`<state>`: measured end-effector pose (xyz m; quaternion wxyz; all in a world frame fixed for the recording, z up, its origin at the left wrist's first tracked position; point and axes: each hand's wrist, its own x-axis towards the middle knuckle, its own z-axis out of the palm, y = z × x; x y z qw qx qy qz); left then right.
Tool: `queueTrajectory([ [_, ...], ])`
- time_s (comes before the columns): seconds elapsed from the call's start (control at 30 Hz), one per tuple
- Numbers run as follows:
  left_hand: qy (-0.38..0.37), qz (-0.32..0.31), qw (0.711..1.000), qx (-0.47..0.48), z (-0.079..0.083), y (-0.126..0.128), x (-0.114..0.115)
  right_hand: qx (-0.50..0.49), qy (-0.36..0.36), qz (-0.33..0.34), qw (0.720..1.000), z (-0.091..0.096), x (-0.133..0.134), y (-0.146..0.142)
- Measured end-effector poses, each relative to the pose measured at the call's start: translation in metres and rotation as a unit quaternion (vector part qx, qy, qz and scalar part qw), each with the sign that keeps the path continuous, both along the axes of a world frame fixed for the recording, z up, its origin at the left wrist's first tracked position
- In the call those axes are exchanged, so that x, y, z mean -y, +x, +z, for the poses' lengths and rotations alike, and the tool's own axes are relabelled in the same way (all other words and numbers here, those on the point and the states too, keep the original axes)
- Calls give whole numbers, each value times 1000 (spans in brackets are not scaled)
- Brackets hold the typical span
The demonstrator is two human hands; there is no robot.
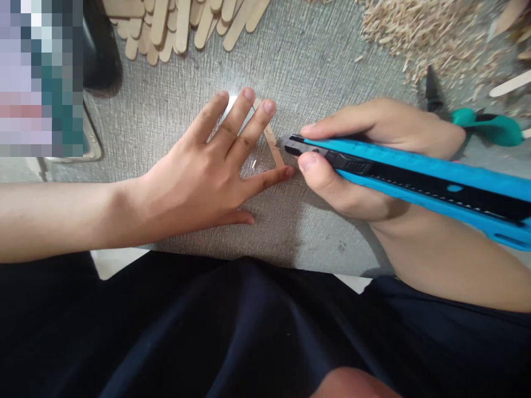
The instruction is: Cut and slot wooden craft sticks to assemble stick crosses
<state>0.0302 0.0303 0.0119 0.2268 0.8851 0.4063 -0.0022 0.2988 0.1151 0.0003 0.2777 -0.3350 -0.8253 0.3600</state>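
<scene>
A narrow wooden craft stick (pixel 272 145) lies slanted on the grey textured table. My left hand (pixel 211 157) is spread flat, palm down, its fingers pressing the stick near both ends. Some of the stick is hidden under those fingers. A blue utility knife (pixel 415 179) is gripped in my right hand (pixel 357 160), thumb and forefinger close behind its dark tip. That tip meets or nearly meets the stick's right edge between my left fingers; exact contact I cannot tell. A small pale sliver (pixel 254 164) lies beside the stick.
Several wider craft sticks (pixel 182 25) are heaped at the back left. Thin wood shavings (pixel 427 33) cover the back right. Pliers with green handles (pixel 485 124) lie just beyond my right hand. A black object (pixel 102 50) stands at the left, beside a blurred-out patch.
</scene>
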Motion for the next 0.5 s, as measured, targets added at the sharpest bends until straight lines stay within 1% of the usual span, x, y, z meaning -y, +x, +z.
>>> queueTrajectory([
  [0.17, 2, -2, 1000, 1, 0, 0, 0, 22, 34, 8, 999, 7, 5, -2],
  [0.33, 4, -5, 1000, -8, 0, 1, -1, 48, 49, 14, 998, 11, 5, -3],
  [0.43, 5, -1, 1000, -10, 1, 2, -1, 36, 85, 16, 996, 6, 7, -2],
  [0.5, 5, 3, 1000, -10, 2, 2, -1, 57, 79, 19, 995, -2, 10, -1],
])
